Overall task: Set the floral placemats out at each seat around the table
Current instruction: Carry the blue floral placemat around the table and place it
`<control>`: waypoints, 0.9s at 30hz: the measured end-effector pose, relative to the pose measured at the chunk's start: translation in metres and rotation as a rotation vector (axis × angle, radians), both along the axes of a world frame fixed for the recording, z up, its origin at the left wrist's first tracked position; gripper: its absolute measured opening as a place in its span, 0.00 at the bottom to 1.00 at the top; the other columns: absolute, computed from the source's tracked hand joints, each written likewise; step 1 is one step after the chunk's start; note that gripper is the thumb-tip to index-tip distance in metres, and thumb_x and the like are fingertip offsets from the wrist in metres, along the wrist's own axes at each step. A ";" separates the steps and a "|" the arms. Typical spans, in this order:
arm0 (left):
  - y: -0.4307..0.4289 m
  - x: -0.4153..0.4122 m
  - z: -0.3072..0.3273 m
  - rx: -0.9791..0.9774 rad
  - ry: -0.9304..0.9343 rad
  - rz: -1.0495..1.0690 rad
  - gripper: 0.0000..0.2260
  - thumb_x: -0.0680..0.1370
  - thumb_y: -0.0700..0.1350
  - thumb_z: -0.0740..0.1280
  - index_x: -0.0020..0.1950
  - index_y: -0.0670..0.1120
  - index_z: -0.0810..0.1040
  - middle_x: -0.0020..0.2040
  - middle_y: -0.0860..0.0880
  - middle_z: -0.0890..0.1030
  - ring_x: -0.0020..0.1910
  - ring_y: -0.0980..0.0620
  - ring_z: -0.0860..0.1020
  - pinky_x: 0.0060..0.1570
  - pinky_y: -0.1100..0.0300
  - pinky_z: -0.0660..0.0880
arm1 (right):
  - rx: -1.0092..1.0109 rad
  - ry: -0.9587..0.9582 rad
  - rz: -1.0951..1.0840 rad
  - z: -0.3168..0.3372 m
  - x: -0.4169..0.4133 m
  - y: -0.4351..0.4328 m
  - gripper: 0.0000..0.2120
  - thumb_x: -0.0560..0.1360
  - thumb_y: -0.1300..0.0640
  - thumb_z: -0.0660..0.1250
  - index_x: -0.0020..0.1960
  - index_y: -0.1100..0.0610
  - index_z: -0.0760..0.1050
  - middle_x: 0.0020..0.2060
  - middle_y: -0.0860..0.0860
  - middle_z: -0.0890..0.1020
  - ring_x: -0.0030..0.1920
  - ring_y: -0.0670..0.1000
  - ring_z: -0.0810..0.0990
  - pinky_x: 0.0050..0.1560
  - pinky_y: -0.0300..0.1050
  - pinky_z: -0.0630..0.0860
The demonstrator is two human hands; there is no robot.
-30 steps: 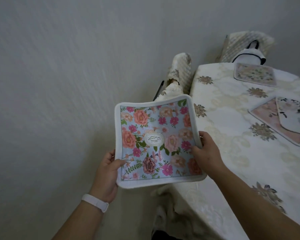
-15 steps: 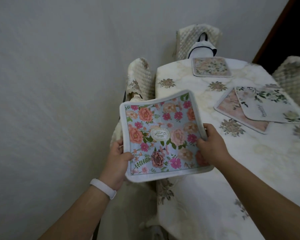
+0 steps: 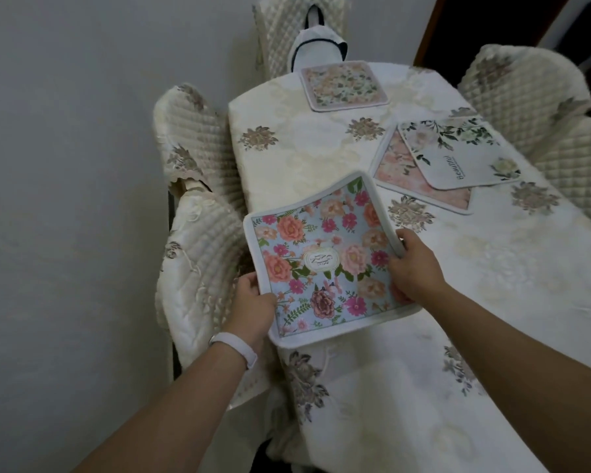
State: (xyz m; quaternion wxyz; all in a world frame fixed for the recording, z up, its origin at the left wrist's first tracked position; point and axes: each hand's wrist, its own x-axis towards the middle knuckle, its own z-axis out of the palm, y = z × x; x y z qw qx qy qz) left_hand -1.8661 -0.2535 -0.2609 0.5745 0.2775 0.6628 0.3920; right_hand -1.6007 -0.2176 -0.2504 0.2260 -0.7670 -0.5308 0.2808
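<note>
Only legible writing: "Beautiful" on the white leaf-print cloth placemat (image 3: 458,158), which overlaps a pink floral placemat (image 3: 398,172) on the cream-clothed tabletop (image 3: 492,268). The blue square placemat w/ pink & peach roses (image 3: 321,254) is held over the tabletop's left edge. The left grip (image 3: 253,302) pinches its left side, the right grip (image 3: 413,268) its right side, both arms outstretched. Its oval centre label is unreadable.

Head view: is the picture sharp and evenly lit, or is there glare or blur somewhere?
Head view: dim, soft light, no glare; the blue placemat held by the left hand and right hand is fairly sharp; the far placemat and the right-side chair look soft and smeared.
</note>
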 end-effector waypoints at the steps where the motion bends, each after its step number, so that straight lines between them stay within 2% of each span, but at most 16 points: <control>1: 0.007 0.004 -0.006 -0.011 0.000 0.003 0.15 0.78 0.30 0.59 0.59 0.46 0.67 0.50 0.49 0.79 0.47 0.50 0.80 0.39 0.54 0.78 | -0.010 0.008 -0.011 -0.004 0.004 0.006 0.16 0.76 0.59 0.62 0.63 0.51 0.69 0.45 0.50 0.77 0.36 0.49 0.76 0.30 0.40 0.68; 4: 0.024 0.013 -0.025 -0.060 0.023 0.001 0.15 0.78 0.31 0.59 0.61 0.46 0.68 0.51 0.48 0.79 0.47 0.50 0.80 0.38 0.55 0.78 | -0.040 0.036 -0.050 -0.018 0.013 0.018 0.16 0.75 0.61 0.62 0.61 0.50 0.69 0.46 0.51 0.78 0.36 0.48 0.76 0.30 0.41 0.69; 8: 0.039 0.020 -0.049 -0.119 0.065 -0.056 0.15 0.78 0.32 0.60 0.61 0.46 0.68 0.51 0.48 0.79 0.48 0.50 0.80 0.42 0.53 0.79 | -0.061 0.011 -0.054 -0.044 0.022 0.028 0.19 0.75 0.62 0.62 0.65 0.54 0.68 0.47 0.51 0.76 0.39 0.54 0.75 0.35 0.43 0.68; 14: 0.043 0.023 -0.076 -0.177 0.101 -0.121 0.15 0.77 0.31 0.58 0.58 0.47 0.68 0.50 0.49 0.79 0.47 0.53 0.79 0.39 0.59 0.77 | -0.114 0.018 -0.059 -0.081 0.030 0.039 0.18 0.74 0.62 0.62 0.63 0.54 0.68 0.48 0.52 0.77 0.40 0.57 0.76 0.34 0.43 0.70; 15: 0.042 0.022 -0.080 -0.189 0.122 -0.133 0.14 0.77 0.31 0.58 0.56 0.48 0.69 0.50 0.50 0.79 0.47 0.53 0.79 0.41 0.58 0.78 | -0.120 0.025 -0.064 -0.085 0.032 0.039 0.18 0.74 0.62 0.62 0.63 0.54 0.68 0.48 0.53 0.77 0.40 0.57 0.77 0.35 0.44 0.71; 18: 0.043 0.016 -0.091 -0.233 0.154 -0.162 0.15 0.75 0.32 0.59 0.49 0.53 0.70 0.52 0.47 0.79 0.51 0.47 0.79 0.52 0.45 0.78 | -0.140 0.040 -0.085 -0.096 0.036 0.041 0.19 0.74 0.60 0.63 0.65 0.54 0.67 0.48 0.52 0.77 0.41 0.56 0.77 0.33 0.43 0.70; 20: 0.045 0.012 -0.093 -0.276 0.123 -0.134 0.15 0.75 0.31 0.60 0.52 0.51 0.71 0.52 0.46 0.79 0.52 0.44 0.79 0.53 0.44 0.78 | -0.140 0.044 -0.096 -0.103 0.038 0.042 0.19 0.75 0.59 0.63 0.66 0.54 0.67 0.48 0.51 0.77 0.42 0.56 0.77 0.35 0.44 0.71; 22: 0.046 0.008 -0.096 -0.281 0.132 -0.123 0.15 0.76 0.31 0.61 0.58 0.47 0.71 0.51 0.46 0.79 0.50 0.46 0.80 0.51 0.47 0.79 | -0.136 0.032 -0.091 -0.107 0.041 0.042 0.20 0.75 0.58 0.64 0.67 0.54 0.67 0.49 0.51 0.77 0.43 0.55 0.77 0.39 0.45 0.72; 25: 0.041 -0.004 -0.097 -0.203 0.311 -0.237 0.18 0.76 0.34 0.63 0.65 0.45 0.69 0.50 0.47 0.77 0.47 0.50 0.76 0.46 0.55 0.76 | -0.172 -0.029 -0.080 -0.110 0.044 0.038 0.25 0.73 0.57 0.68 0.68 0.57 0.68 0.55 0.55 0.77 0.51 0.57 0.77 0.48 0.48 0.74; 27: 0.036 -0.011 -0.101 -0.087 0.534 -0.397 0.19 0.76 0.38 0.65 0.67 0.46 0.70 0.54 0.46 0.77 0.51 0.48 0.77 0.49 0.52 0.76 | -0.195 -0.103 -0.036 -0.112 0.048 0.030 0.25 0.69 0.54 0.68 0.65 0.58 0.72 0.58 0.57 0.77 0.57 0.59 0.75 0.56 0.50 0.73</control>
